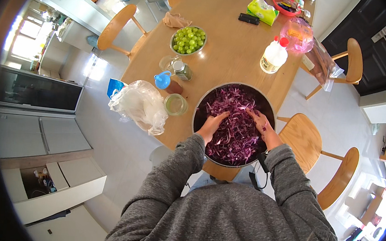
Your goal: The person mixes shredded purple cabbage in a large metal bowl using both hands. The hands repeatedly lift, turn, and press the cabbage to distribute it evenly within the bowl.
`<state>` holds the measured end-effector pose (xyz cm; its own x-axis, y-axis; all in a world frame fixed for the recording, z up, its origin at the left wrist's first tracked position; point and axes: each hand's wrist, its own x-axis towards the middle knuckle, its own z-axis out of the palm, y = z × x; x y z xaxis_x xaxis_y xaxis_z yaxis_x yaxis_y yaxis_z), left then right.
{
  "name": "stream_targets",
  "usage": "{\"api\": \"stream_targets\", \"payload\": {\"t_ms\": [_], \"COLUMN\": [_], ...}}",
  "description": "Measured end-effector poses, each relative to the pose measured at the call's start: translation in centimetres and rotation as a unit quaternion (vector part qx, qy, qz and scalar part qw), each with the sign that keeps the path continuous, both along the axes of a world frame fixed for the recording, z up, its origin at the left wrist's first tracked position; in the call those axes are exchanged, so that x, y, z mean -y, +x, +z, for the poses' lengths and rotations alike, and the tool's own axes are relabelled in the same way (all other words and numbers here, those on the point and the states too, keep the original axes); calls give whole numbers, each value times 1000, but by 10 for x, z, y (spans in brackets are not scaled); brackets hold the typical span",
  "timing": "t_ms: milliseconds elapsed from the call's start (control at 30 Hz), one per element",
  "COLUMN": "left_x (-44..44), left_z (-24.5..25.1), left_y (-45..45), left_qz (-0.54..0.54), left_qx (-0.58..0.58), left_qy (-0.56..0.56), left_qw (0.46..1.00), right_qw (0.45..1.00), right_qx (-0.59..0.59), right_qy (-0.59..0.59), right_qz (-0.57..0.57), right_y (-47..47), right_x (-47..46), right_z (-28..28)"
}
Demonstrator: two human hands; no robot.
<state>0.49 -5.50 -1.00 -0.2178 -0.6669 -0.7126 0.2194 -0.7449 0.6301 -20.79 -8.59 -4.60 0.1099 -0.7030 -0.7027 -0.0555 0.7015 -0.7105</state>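
Observation:
A wide dark pan (199, 121) with a pale rim stands at the near end of the wooden table, full of shredded purple cabbage (234, 134). From the left side, my left hand (212, 126) reaches into the shreds, its thumb on top and its other fingers mostly buried. Opposite it, my right hand (262, 126) is in the cabbage near the right wall, with shreds stuck to its skin. Both hands touch the cabbage from either side; the buried fingers hide how firmly they grip.
Left of the pan are a glass jar (176, 105), a blue-topped bottle (168, 83), a shaker jar (182, 70) and a plastic bag (139, 106). Beyond are a bowl of green grapes (189, 41) and a red-capped white bottle (273, 57). A wooden chair (300, 141) stands close on the right.

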Motion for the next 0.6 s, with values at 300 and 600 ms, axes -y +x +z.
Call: {"api": "stream_targets", "payload": {"t_ms": [300,600], "left_x": [16,25], "left_z": [-24,-28], "left_y": [7,13], "left_qz": [-78,-162], "left_qx": [30,12], "left_qy": [82,-4], "left_qw": [993,987], "right_qw": [991,861], "right_qx": [86,-282], "right_qy": [-93,-346], "right_qz": [45,243], "right_y": [-1,7], "right_x": [-8,-37], "right_z": [26,64]}}
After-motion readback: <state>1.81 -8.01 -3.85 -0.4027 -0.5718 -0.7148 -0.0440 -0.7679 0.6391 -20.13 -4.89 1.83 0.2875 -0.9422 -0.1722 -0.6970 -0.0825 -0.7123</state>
